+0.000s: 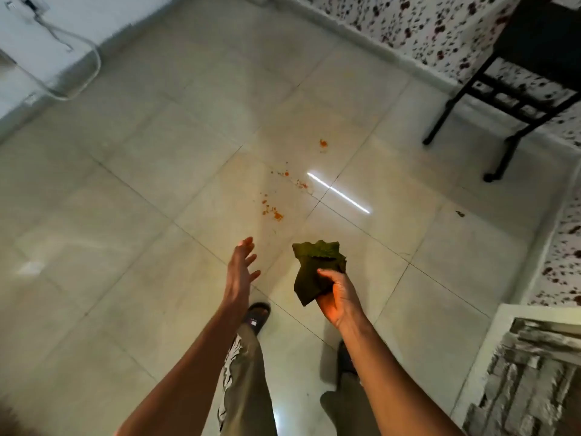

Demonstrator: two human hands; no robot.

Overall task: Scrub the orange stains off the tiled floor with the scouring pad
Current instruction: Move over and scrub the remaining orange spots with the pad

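Orange stains lie scattered on the pale tiled floor (157, 184): a cluster (274, 213) nearest me, specks (294, 179) a little farther on, and one blot (323, 143) beyond those. My right hand (338, 295) grips a crumpled dark green scouring pad (317, 267) in the air, well above the floor and short of the stains. My left hand (240, 272) is stretched forward beside it, fingers spread, holding nothing. I am standing; my legs and sandals show below.
A black chair (503, 99) stands at the far right against a speckled wall (408, 23). A white cable (91, 67) loops down the left wall. A stone-pattern panel (528, 382) juts in at the lower right. A small dark fleck (460, 213) lies on the tiles.
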